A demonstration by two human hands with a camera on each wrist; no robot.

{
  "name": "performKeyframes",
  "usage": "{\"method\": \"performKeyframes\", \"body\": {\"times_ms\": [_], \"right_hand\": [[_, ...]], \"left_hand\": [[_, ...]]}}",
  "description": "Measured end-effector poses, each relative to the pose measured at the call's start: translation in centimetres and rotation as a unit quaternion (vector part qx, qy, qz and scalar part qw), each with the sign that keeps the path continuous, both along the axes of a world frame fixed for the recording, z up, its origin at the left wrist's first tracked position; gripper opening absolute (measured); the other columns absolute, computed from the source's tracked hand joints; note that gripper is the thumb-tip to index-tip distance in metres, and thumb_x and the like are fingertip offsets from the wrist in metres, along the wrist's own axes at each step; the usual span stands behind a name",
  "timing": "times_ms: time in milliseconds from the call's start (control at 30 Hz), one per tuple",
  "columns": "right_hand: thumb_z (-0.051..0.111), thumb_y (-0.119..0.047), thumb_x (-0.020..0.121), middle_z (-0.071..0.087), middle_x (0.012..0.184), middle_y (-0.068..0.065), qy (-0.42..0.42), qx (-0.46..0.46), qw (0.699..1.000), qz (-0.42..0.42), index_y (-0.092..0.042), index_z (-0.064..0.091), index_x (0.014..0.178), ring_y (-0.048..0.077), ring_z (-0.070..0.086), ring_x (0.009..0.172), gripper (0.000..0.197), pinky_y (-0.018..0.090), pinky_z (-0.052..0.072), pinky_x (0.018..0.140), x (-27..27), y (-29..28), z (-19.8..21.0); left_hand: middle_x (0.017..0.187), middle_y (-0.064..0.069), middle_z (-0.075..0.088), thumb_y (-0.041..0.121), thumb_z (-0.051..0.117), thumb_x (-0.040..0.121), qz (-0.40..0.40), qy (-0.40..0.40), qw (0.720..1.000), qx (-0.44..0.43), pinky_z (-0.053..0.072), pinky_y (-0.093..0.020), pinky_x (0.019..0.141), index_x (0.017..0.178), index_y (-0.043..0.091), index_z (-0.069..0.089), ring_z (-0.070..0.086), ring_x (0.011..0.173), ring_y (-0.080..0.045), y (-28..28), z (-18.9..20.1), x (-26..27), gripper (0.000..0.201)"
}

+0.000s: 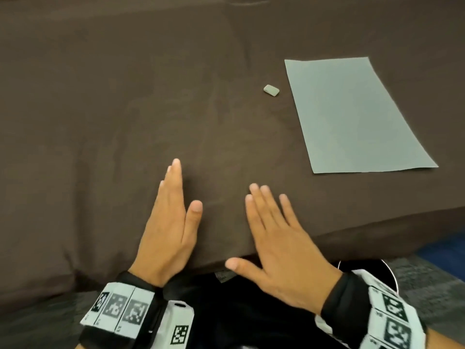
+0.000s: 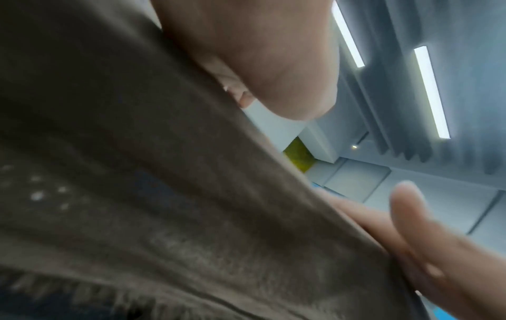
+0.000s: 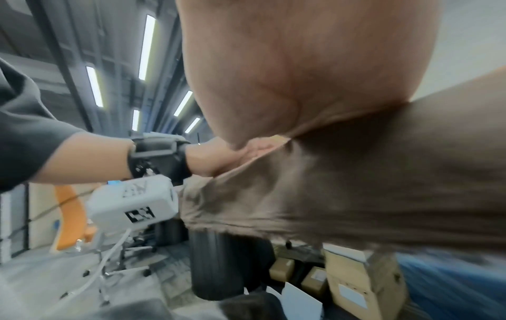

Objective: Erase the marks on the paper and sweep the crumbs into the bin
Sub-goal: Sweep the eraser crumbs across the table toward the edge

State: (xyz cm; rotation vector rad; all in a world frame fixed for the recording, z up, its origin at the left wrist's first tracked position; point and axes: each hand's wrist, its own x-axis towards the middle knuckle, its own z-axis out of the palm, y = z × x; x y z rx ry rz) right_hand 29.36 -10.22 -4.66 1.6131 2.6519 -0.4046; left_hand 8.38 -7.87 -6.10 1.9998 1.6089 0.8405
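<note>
A pale sheet of paper (image 1: 352, 114) lies flat at the right of the brown-clothed table (image 1: 125, 109); I see no marks on it. A small pale eraser (image 1: 271, 90) sits just left of the sheet's far corner. My left hand (image 1: 180, 192) stands on its edge on the cloth near the front, fingers straight, holding nothing. My right hand (image 1: 254, 233) lies flat over the table's front edge with fingers spread, also holding nothing. Both palms (image 2: 246, 54) (image 3: 301, 65) press against the cloth. A black bin (image 3: 219, 259) stands on the floor below the table edge.
A few pale specks (image 2: 38, 194) show on the cloth, too blurred to identify. Cardboard boxes (image 3: 356, 288) sit on the floor under the table beside the bin. An orange chair (image 3: 68, 216) and cables are further left. The cloth hangs over the front edge.
</note>
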Motion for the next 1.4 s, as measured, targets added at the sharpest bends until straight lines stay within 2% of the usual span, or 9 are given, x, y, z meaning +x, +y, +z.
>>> {"method": "performKeyframes", "body": {"times_ms": [100, 267, 367, 500, 667, 867, 1100, 1200, 1400], "right_hand": [[0.051, -0.051, 0.082, -0.003, 0.158, 0.024, -0.016, 0.045, 0.998, 0.041, 0.004, 0.008, 0.150, 0.036, -0.003, 0.147, 0.097, 0.059, 0.015, 0.114, -2.7, 0.0, 0.4], [0.066, -0.043, 0.074, -0.023, 0.154, 0.024, -0.115, 0.051, 0.985, 0.115, 0.003, -0.011, 0.148, 0.037, -0.024, 0.142, 0.117, 0.065, -0.004, 0.111, -7.6, 0.8, 0.9], [0.063, -0.044, 0.079, -0.023, 0.154, 0.023, -0.138, 0.061, 0.984, 0.100, 0.003, -0.014, 0.148, 0.037, -0.025, 0.142, 0.114, 0.067, -0.007, 0.109, -9.0, 1.2, 0.2], [0.071, -0.040, 0.071, -0.013, 0.157, 0.023, -0.138, 0.066, 0.988, 0.029, 0.002, -0.003, 0.150, 0.036, -0.015, 0.145, 0.116, 0.071, -0.005, 0.107, -5.5, 0.7, -0.5], [0.072, -0.048, 0.070, -0.013, 0.156, 0.026, -0.167, 0.021, 0.986, -0.017, 0.006, -0.001, 0.148, 0.040, -0.016, 0.144, 0.120, 0.075, -0.002, 0.104, -2.8, -0.1, 0.8], [0.058, -0.039, 0.085, -0.024, 0.154, 0.022, -0.135, 0.060, 0.986, 0.071, 0.000, -0.010, 0.149, 0.037, -0.026, 0.141, 0.102, 0.072, -0.003, 0.106, -8.6, 1.7, 0.3], [0.073, -0.059, 0.064, -0.009, 0.158, 0.022, -0.146, 0.030, 0.989, 0.003, 0.003, 0.002, 0.150, 0.035, -0.011, 0.146, 0.128, 0.074, 0.000, 0.105, -4.5, 1.9, -0.1], [0.052, -0.086, 0.060, -0.002, 0.160, 0.018, -0.106, -0.017, 0.994, -0.021, 0.002, 0.009, 0.150, 0.032, -0.006, 0.148, 0.133, 0.071, 0.011, 0.109, -1.9, 1.9, 0.8], [0.011, -0.091, 0.071, -0.037, 0.153, 0.000, -0.062, -0.070, 0.995, -0.047, -0.012, -0.024, 0.148, 0.014, -0.036, 0.139, 0.116, 0.050, -0.003, 0.119, 1.7, 4.9, 2.3]], "left_hand": [[0.164, 0.008, 0.008, 0.065, 0.014, 0.097, 0.031, -0.079, 0.996, 0.010, 0.013, -0.029, 0.120, 0.154, 0.030, 0.000, 0.008, 0.148, -0.002, 0.2, -0.6, -0.1, 0.068], [0.162, 0.005, 0.017, 0.077, 0.015, 0.090, 0.065, -0.208, 0.976, -0.001, 0.015, -0.017, 0.117, 0.155, 0.028, 0.005, 0.014, 0.147, 0.000, 0.5, -0.6, -0.8, 0.082], [0.163, 0.007, 0.017, 0.079, 0.013, 0.088, 0.046, -0.178, 0.983, -0.015, 0.016, -0.009, 0.113, 0.157, 0.023, 0.003, 0.014, 0.146, 0.003, 0.3, -0.5, -1.0, 0.090], [0.162, 0.007, 0.019, 0.071, 0.007, 0.093, 0.056, -0.068, 0.996, -0.007, 0.012, -0.036, 0.122, 0.157, 0.024, 0.001, 0.014, 0.148, -0.002, 0.2, -0.6, -0.6, 0.079], [0.163, -0.001, 0.017, 0.061, 0.004, 0.099, 0.075, 0.076, 0.994, 0.000, 0.002, -0.037, 0.122, 0.156, 0.012, 0.007, 0.007, 0.151, -0.013, 0.6, -1.1, -0.1, 0.075], [0.163, 0.003, 0.016, 0.063, 0.002, 0.097, 0.087, 0.079, 0.993, -0.016, 0.001, -0.024, 0.120, 0.157, 0.013, 0.010, 0.012, 0.149, -0.010, 0.7, -1.1, -0.5, 0.078], [0.161, -0.004, 0.022, 0.058, 0.003, 0.100, 0.084, 0.131, 0.988, -0.013, 0.008, -0.037, 0.122, 0.156, 0.011, 0.013, 0.013, 0.150, -0.018, 0.8, -1.2, -0.6, 0.074], [0.160, -0.004, 0.023, 0.058, 0.003, 0.100, 0.081, 0.133, 0.988, -0.015, 0.009, -0.040, 0.122, 0.156, 0.011, 0.014, 0.013, 0.150, -0.019, 0.8, -1.2, -0.7, 0.074], [0.162, -0.004, 0.020, 0.058, 0.001, 0.100, 0.067, 0.159, 0.985, -0.015, 0.009, -0.042, 0.122, 0.156, 0.011, 0.012, 0.009, 0.151, -0.017, 0.7, -1.3, -0.9, 0.073]]}}
